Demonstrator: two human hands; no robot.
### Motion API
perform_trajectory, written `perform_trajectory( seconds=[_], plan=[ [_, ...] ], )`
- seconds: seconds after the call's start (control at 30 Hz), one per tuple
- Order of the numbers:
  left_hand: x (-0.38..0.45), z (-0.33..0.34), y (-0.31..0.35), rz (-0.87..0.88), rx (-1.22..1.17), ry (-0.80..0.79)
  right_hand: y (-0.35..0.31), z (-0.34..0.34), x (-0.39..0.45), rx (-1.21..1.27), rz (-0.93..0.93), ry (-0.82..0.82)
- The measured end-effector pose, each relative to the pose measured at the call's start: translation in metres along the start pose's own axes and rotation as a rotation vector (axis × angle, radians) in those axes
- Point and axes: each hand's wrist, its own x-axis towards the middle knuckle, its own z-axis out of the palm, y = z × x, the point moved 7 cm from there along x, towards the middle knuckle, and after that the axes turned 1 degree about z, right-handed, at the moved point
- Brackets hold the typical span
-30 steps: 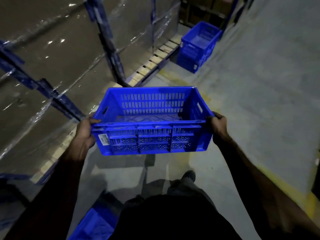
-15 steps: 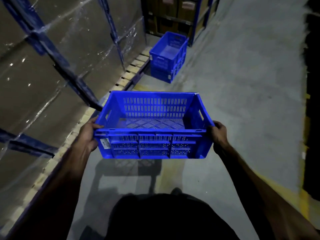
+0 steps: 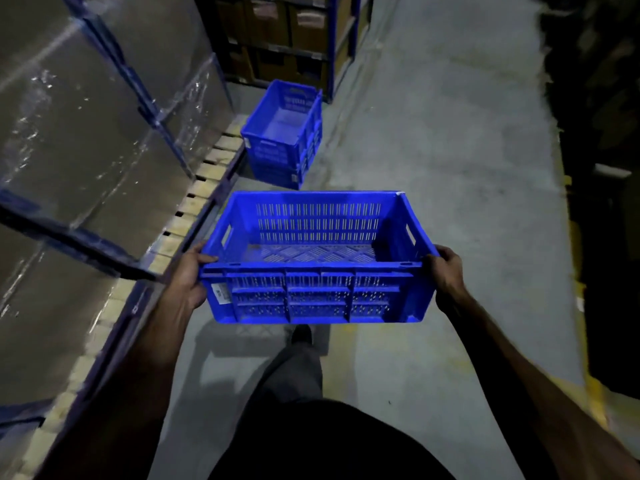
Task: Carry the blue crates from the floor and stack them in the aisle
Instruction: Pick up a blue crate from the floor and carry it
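Carrying is the step in hand: you hold 1 empty blue crate (image 3: 317,258) in the air over the aisle floor (image 3: 450,202), mouth up, long axis running left to right across you. Your left hand (image 3: 188,277) and right hand (image 3: 446,270) are each closed around a short end's rim. Ahead, near the rack's pallet edge (image 3: 207,174), waits the stack of crates (image 3: 282,136), turned crosswise, so you'll likely need to rotate yours before lowering it on.

Open concrete floor (image 3: 433,161) runs ahead; wrapped pallets (image 3: 86,140) wall the left, stacked crates (image 3: 282,140) beyond.
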Motion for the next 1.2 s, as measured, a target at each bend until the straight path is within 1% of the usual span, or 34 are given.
perform_trajectory(
  seconds=[0.27, 0.5, 0.63, 0.9, 1.0, 1.13, 1.2],
  plan=[
    [0.119, 0.099, 0.081, -0.057, 0.062, -0.118, -0.056, 0.026, 0.089, 0.042, 0.033, 0.134],
    [0.198, 0.179, 0.125, -0.065, 0.091, -0.127, -0.098, 0.036, 0.182, 0.077, 0.041, 0.175],
    [0.243, 0.223, 0.138, -0.049, 0.082, -0.125, -0.125, 0.047, 0.258, 0.073, 0.027, 0.132],
    [0.300, 0.320, 0.160, -0.038, -0.048, -0.032, -0.212, 0.059, 0.410, 0.019, 0.003, 0.013],
    [0.316, 0.345, 0.165, -0.033, -0.113, 0.021, -0.251, 0.069, 0.463, -0.026, -0.019, -0.058],
    [0.335, 0.366, 0.173, -0.001, -0.169, 0.021, -0.296, 0.096, 0.519, -0.087, -0.056, -0.133],
    [0.350, 0.367, 0.179, 0.001, -0.209, 0.046, -0.313, 0.117, 0.543, -0.112, -0.066, -0.172]
  ],
)
